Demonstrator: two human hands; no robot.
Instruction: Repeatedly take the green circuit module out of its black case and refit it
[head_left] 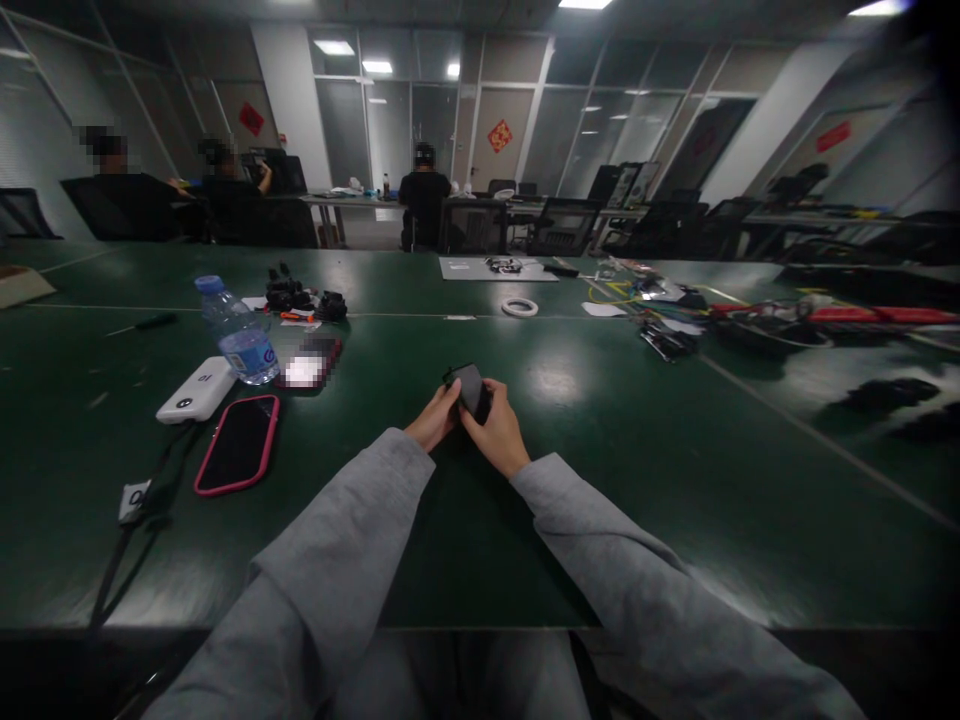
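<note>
Between my two hands, above the middle of the green table [480, 560], is a small dark, flat-faced device [472, 388] with a black body. Its exact kind is not clear. My left hand [435, 418] grips its left side, thumb along the edge. From the right, my right hand [498, 425] closes round it with fingers behind and thumb in front. Much of the device's lower part is hidden by the fingers. Left of my hands lies a phone in a pink case [237, 445], its screen dark.
A water bottle [238, 335], a white power bank [196, 390] with a cable, and another phone [309, 362] are at left. Further back are black parts [296, 297], a white tape roll [519, 307] and a grey board [480, 270]. Cables and tools [675, 305] clutter the right. People sit beyond.
</note>
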